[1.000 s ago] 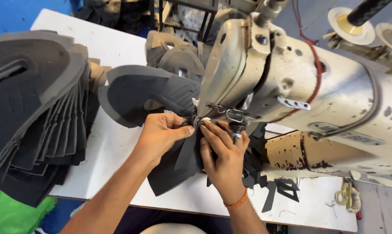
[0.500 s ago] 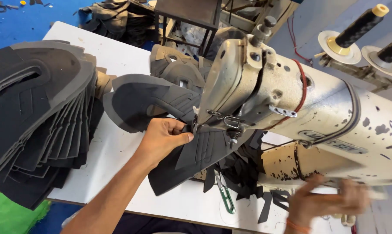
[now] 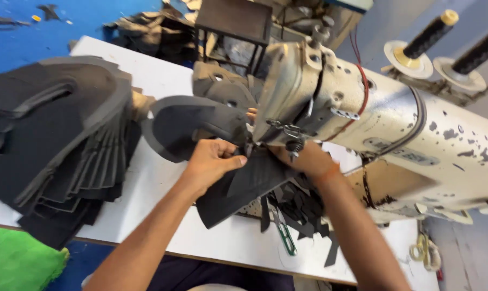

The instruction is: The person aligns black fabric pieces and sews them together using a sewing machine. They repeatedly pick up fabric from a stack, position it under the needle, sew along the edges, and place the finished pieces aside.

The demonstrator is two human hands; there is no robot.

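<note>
My left hand point(image 3: 211, 163) pinches the edge of a black fabric piece point(image 3: 238, 186) that lies under the head of a worn cream sewing machine point(image 3: 362, 124). My right hand point(image 3: 308, 159) reaches in under the machine head and rests on the same fabric piece beside the needle area; the machine hides its fingers. A curved black foam-backed piece point(image 3: 187, 126) sits just behind my left hand, joined to the work at the needle.
A tall fanned stack of black cut pieces point(image 3: 55, 140) fills the table's left. Black scraps point(image 3: 300, 207) and green-handled snips point(image 3: 283, 231) lie near the front edge of the white table point(image 3: 147, 205). Yellow scissors point(image 3: 424, 250) lie at right. Thread cones point(image 3: 427, 37) stand behind.
My right hand had dropped away to the lower right half a second ago; it has come back under the machine head onto the fabric. My left hand has stayed at the needle.
</note>
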